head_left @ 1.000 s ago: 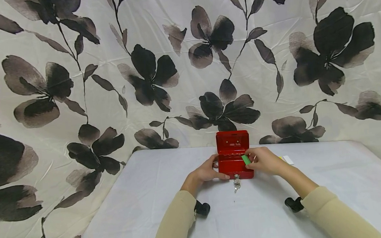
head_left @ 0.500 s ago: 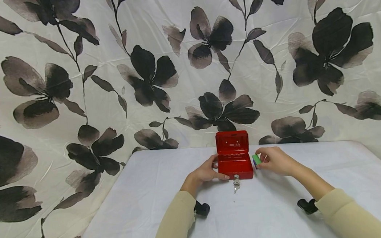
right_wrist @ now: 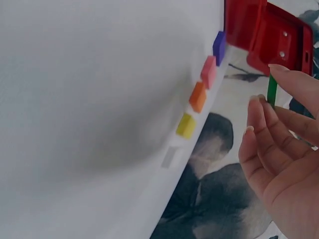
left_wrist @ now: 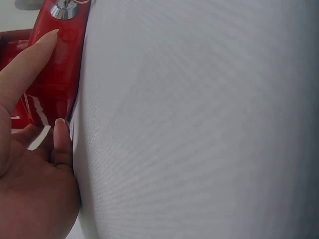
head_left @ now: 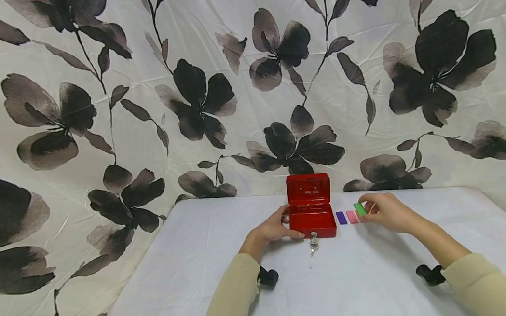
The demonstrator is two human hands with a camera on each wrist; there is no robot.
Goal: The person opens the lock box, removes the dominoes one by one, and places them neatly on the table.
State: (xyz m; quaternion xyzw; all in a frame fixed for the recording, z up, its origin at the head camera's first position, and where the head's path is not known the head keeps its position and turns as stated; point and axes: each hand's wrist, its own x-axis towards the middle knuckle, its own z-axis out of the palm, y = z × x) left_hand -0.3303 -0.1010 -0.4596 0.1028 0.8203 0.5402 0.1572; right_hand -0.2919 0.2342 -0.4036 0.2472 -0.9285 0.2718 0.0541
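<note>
A small red cash box [head_left: 325, 233] stands with its lid [head_left: 308, 188] raised. My left hand [head_left: 274, 226] holds its left side, the thumb along the front wall and the other fingers at the side. From the front lock hang keys [head_left: 314, 245]. Between thumb and fingertips, my right hand [head_left: 387, 212] pinches a thin green rectangular block [head_left: 359, 209] to the right of the box. Below it a row of blocks is on the table: purple [head_left: 341, 218], pink [head_left: 352, 216], orange [right_wrist: 197, 97], yellow [right_wrist: 186, 126] and white [right_wrist: 170, 157]. The right hand hides part of this row in the head view.
The table [head_left: 190, 278] has a white cover. Behind its far edge hangs a floral cloth [head_left: 235, 144]. A black wrist camera [head_left: 269, 276] is on the left wrist, and another black camera [head_left: 430, 275] is on the right.
My right hand has moved rightward with the green block, from over the box to above the row, uncovering the purple and pink blocks. The left hand stays on the box.
</note>
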